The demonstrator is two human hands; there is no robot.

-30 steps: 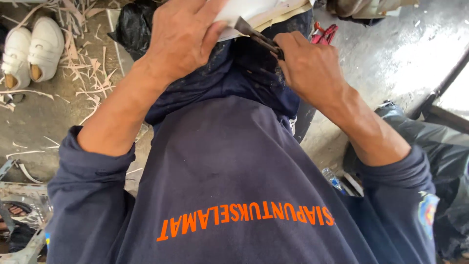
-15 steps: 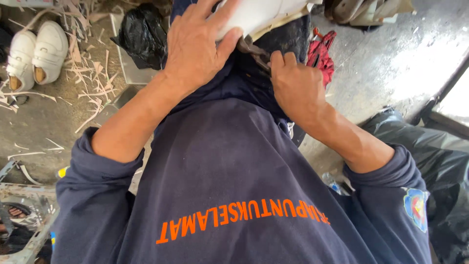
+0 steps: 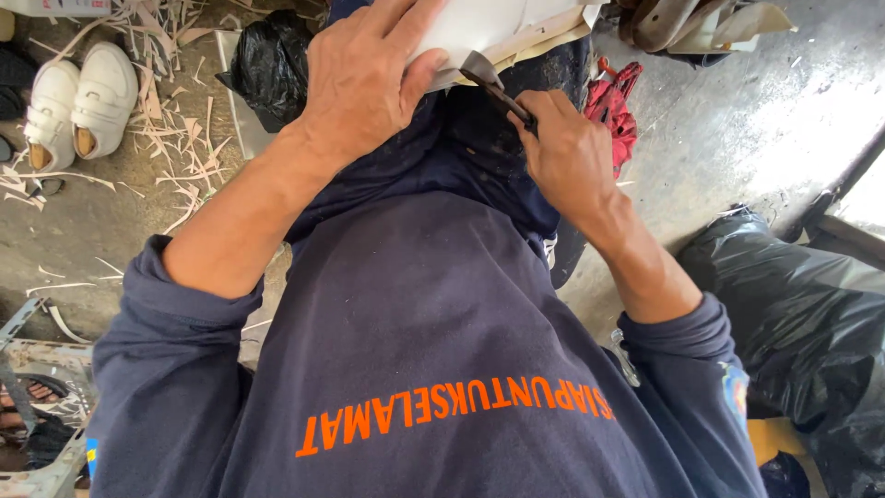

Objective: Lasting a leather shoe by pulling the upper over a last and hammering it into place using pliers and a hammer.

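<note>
While the left hand (image 3: 364, 78) presses down on a white sheet (image 3: 489, 23) at the far edge of the lap, its fingers spread flat over the material and the thumb hooked under the near edge, the piece looks pinned so that it cannot slide. The right hand (image 3: 567, 152) is curled tightly round the handle of a dark knife (image 3: 498, 90), whose blade points up and left and meets the sheet's near edge just beside the left thumb, an angle that suits trimming along that border. Pale offcut strips (image 3: 175, 138) litter the floor to the left, near a pair of white shoes (image 3: 78, 101). A black plastic bag (image 3: 793, 304) sits to the right, and a red cloth (image 3: 613, 111) lies just right of the knife hand.
</note>
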